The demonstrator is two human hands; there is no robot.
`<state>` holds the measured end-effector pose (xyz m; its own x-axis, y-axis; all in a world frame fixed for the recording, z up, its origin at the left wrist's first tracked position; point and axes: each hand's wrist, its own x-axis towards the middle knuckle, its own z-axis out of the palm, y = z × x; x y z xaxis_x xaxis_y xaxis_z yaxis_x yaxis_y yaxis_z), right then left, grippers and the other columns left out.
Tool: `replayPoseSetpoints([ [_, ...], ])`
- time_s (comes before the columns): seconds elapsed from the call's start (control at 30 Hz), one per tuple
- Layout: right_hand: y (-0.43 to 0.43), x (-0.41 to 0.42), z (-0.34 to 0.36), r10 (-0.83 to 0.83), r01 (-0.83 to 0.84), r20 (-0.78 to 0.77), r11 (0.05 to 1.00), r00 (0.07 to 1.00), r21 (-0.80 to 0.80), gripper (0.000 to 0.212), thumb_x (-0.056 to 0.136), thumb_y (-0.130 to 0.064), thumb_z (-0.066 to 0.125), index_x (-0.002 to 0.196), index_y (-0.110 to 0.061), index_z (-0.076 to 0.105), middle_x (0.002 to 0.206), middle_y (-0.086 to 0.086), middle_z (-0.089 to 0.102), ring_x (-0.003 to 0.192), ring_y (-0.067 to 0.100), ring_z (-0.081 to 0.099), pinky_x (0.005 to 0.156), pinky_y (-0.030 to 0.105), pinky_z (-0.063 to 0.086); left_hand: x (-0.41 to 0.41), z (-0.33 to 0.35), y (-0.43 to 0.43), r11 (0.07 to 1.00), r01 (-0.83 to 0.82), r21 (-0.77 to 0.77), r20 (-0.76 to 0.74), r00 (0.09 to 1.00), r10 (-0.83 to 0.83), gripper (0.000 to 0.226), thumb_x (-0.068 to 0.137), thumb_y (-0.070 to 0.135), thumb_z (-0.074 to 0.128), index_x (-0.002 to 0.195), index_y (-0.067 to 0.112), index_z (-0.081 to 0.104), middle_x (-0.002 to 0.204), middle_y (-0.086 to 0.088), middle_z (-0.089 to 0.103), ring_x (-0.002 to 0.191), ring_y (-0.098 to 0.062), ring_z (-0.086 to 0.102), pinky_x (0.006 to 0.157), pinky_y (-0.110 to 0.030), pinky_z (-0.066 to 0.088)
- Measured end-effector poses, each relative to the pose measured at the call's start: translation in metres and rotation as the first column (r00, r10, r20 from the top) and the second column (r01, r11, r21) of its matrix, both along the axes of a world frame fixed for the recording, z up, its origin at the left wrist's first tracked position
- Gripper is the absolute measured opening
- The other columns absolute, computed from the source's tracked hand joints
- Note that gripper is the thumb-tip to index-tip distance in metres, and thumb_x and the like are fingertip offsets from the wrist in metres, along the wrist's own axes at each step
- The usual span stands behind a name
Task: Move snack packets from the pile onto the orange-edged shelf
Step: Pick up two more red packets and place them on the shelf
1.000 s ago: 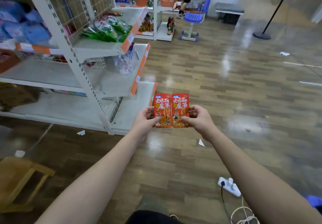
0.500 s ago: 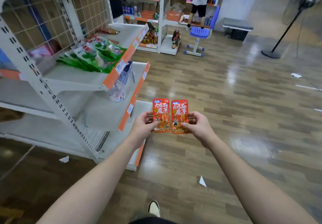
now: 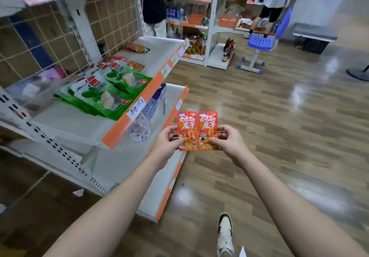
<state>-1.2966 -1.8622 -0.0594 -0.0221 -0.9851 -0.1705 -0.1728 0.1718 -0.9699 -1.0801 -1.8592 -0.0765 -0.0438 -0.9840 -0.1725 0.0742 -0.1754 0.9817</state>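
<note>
I hold two red snack packets side by side in the lower centre of the frame, upright and print toward me, their inner edges touching. My left hand pinches the left packet near its bottom corner, thumb on the front and fingers behind. My right hand pinches the right packet the same way. Neither packet is on a shelf yet. They hang over the floor, just right of the lower shelf. The pile they belong to is not in view.

The orange-edged shelf I am aiming for runs from centre left up toward the top middle. Green bags cover its middle, and bare white board shows in front of them toward the lower left.

As I judge it, the step in hand is the carry and placement. To do it well I should lift both packets up and left over the orange lip, not drag them across it, because a handwritten price label sits on that edge and could get knocked. The bare patch below the green bags looks like the best landing spot. I would tip the packets flat with the print up and set them down before loosening my thumbs. I should take care not to let them drop short onto the lower shelf. These foil packets look slippery, so I would let go one hand at a time to keep them lined up.
</note>
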Motion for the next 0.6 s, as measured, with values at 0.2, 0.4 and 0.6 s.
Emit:
replayPoseSetpoints([
  [0.2, -0.113, -0.018, 0.008, 0.171, -0.173, -0.033, 0.984, 0.985, -0.039, 0.03, 0.083, 0.002, 0.075, 0.102, -0.016, 0.061, 0.095, 0.008, 0.069, 0.085, 0.02, 0.067, 0.071, 0.034, 0.06, -0.021, 0.003, -0.08, 0.987, -0.161, -0.022, 0.024, 0.987, 0.161, 0.033, 0.09, -0.003, 0.067, 0.114, 0.016, 0.058, 0.108, -0.009, 0.071, 0.103, -0.025, 0.069, 0.088, -0.041, 0.058],
  [0.4, -0.209, -0.022, 0.03, 0.344, -0.346, -0.037, 0.936, 0.938, -0.07, 0.03, 0.082, 0.001, 0.076, 0.101, -0.018, 0.063, 0.093, 0.005, 0.069, 0.083, 0.016, 0.066, 0.068, 0.032, 0.058, -0.036, 0.022, -0.135, 0.938, -0.339, -0.067, 0.007, 0.94, 0.34, 0.034, 0.089, -0.007, 0.066, 0.113, 0.017, 0.058, 0.11, -0.011, 0.07, 0.101, -0.025, 0.069, 0.081, -0.035, 0.059],
  [0.6, -0.285, 0.012, 0.044, 0.498, -0.499, -0.042, 0.858, 0.866, -0.118, 0.032, 0.079, -0.001, 0.078, 0.1, -0.021, 0.065, 0.096, 0.011, 0.072, 0.088, 0.022, 0.068, 0.079, 0.043, 0.06, -0.024, 0.045, -0.183, 0.866, -0.476, -0.152, 0.016, 0.875, 0.483, 0.039, 0.089, -0.005, 0.068, 0.118, 0.016, 0.055, 0.111, -0.013, 0.069, 0.104, -0.025, 0.067, 0.084, -0.033, 0.057],
])
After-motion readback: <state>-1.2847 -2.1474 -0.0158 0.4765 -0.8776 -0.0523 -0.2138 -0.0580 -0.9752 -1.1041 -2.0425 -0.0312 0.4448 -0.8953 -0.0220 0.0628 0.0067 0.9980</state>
